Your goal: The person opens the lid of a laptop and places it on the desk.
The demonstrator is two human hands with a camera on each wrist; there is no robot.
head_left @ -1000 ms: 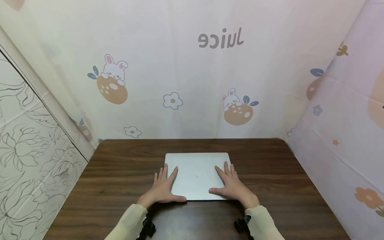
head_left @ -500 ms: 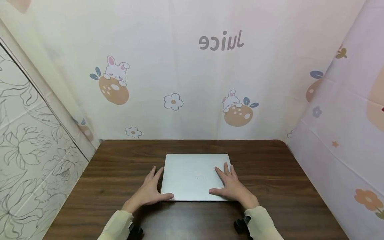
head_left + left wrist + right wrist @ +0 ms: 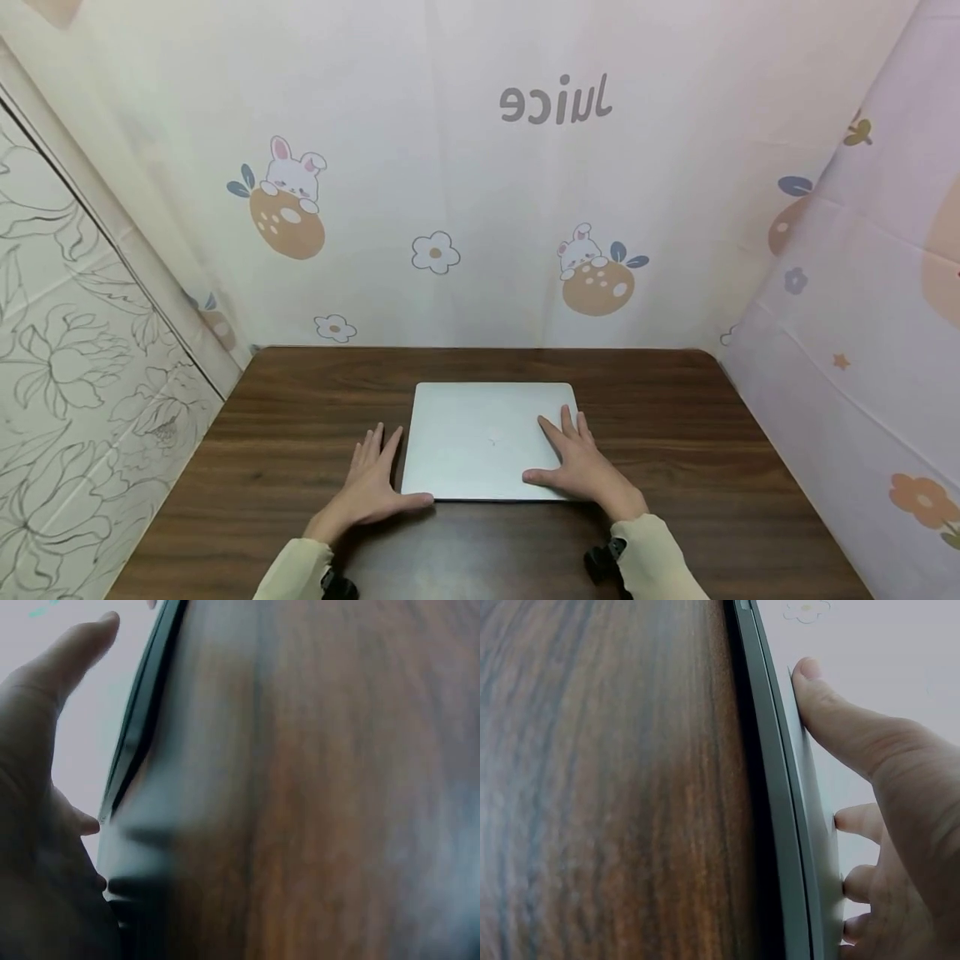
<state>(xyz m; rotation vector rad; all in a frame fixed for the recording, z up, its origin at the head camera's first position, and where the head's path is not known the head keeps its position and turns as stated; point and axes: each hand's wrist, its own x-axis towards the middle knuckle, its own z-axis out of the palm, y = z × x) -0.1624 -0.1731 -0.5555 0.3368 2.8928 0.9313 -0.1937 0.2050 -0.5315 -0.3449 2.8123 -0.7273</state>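
A closed silver laptop [image 3: 472, 442] lies flat on the dark wooden table, its lid up and a faint logo at the middle. My right hand [image 3: 577, 462] rests on the right part of the lid with fingers spread; in the right wrist view the thumb and fingertips of that right hand [image 3: 900, 780] press on the lid above the thin front edge. At the near left corner of the laptop is my left hand [image 3: 367, 492], its thumb tip by the corner and its straight fingers over the table beside the left edge. The left wrist view shows the left thumb [image 3: 67, 660] near the laptop's edge.
The brown wooden table [image 3: 675, 417] extends around the laptop on all sides. A pale curtain [image 3: 480, 183] with rabbit and fruit prints hangs behind it. Fabric with line-drawn flowers [image 3: 75, 367] borders the left, and more printed cloth [image 3: 847, 358] borders the right.
My left hand has slid left, off the lid to the table beside the laptop's left edge. The right hand and the laptop have stayed in place.
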